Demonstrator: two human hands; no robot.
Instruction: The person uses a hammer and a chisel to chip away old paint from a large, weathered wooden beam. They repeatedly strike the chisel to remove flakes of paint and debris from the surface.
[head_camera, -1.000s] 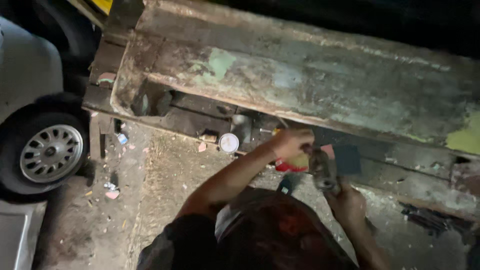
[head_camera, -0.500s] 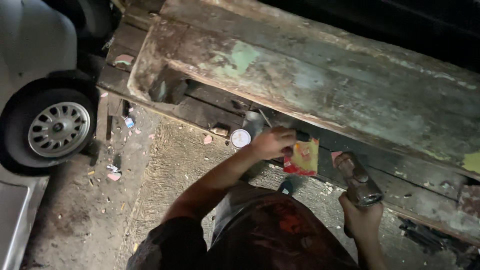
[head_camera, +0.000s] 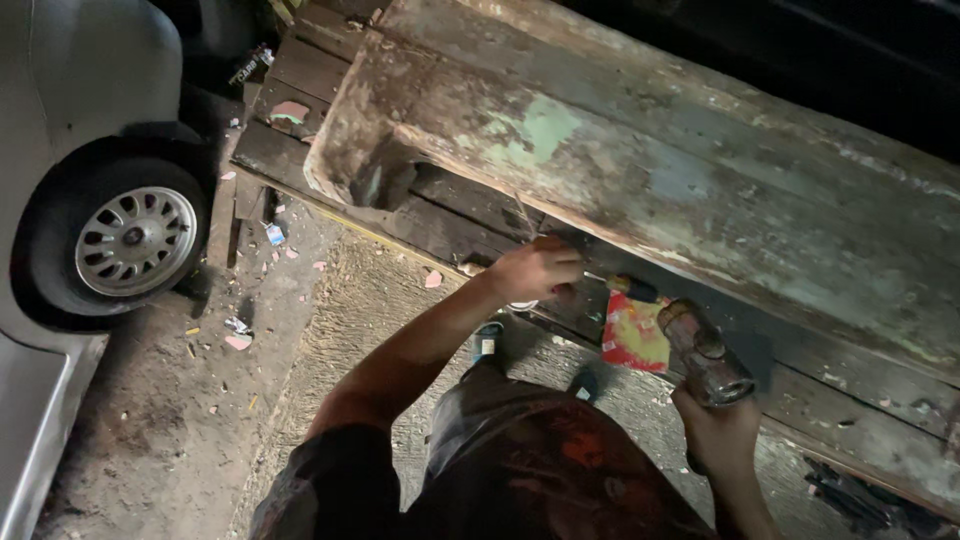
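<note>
Low in the frame's right, the right hand (head_camera: 722, 432) grips a rusty hammer (head_camera: 706, 353), head up. Just left lies a red-and-yellow packet (head_camera: 633, 333). At centre the left hand (head_camera: 537, 269) closes on a screwdriver (head_camera: 622, 285) against the weathered wooden beam (head_camera: 640, 170); a car wheel (head_camera: 128, 240) sits far left.

the left hand (head_camera: 535, 270) closes over a thin tool (head_camera: 622, 286), so only its yellow-and-dark end shows. the right hand (head_camera: 718, 432) covers the hammer (head_camera: 705, 352) handle. the car wheel (head_camera: 120, 240) and grey body run off the left edge. at lower right, a dark heap (head_camera: 850, 498), perhaps scrap, is too dim to tell.
</note>
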